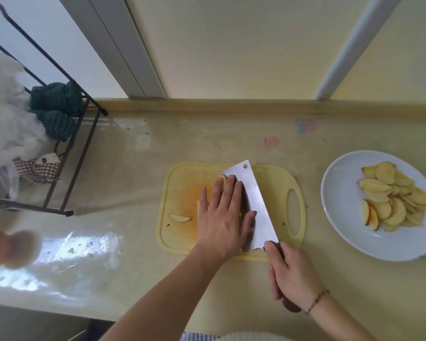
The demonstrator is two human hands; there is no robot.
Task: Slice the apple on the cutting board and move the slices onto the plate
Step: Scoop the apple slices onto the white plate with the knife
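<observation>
A yellow cutting board (180,239) lies in the middle of the counter. My left hand (223,215) lies flat, fingers straight, on apple slices that it mostly hides, pressing them against the flat of a wide cleaver blade (257,205). My right hand (293,274) grips the cleaver's dark handle at the board's near edge. One loose apple slice (180,218) lies at the board's left. A white plate (342,217) to the right carries a pile of several apple slices (394,195).
A black wire rack (67,168) with a dark green cloth (57,104) and white fabric stands at the left. A blurred object (12,247) sits at the near left edge. The wall and a window frame run along the back of the counter.
</observation>
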